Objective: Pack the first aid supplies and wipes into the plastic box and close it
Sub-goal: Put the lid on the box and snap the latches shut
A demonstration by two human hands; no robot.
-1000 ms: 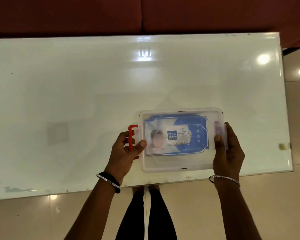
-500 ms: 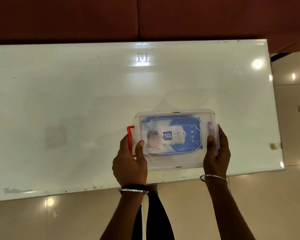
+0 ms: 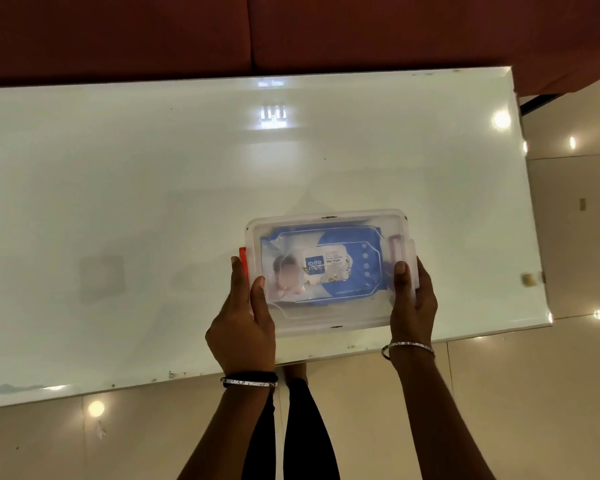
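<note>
A clear plastic box with its lid on sits near the front edge of the white table. Through the lid shows a blue pack of wipes. My left hand grips the box's left end, thumb on the lid, fingers over the red latch. My right hand grips the right end, thumb on the lid beside the other latch. Other supplies under the wipes are hidden.
The glossy table reflects ceiling lights. A dark red sofa runs along its far side. Tiled floor lies at the front and right. My legs stand by the front edge. A small bracket sits at the table's right edge.
My left hand has shifted from pinching the red latch to pressing along the box's left end. The box stays on the table, both hands still on it.
</note>
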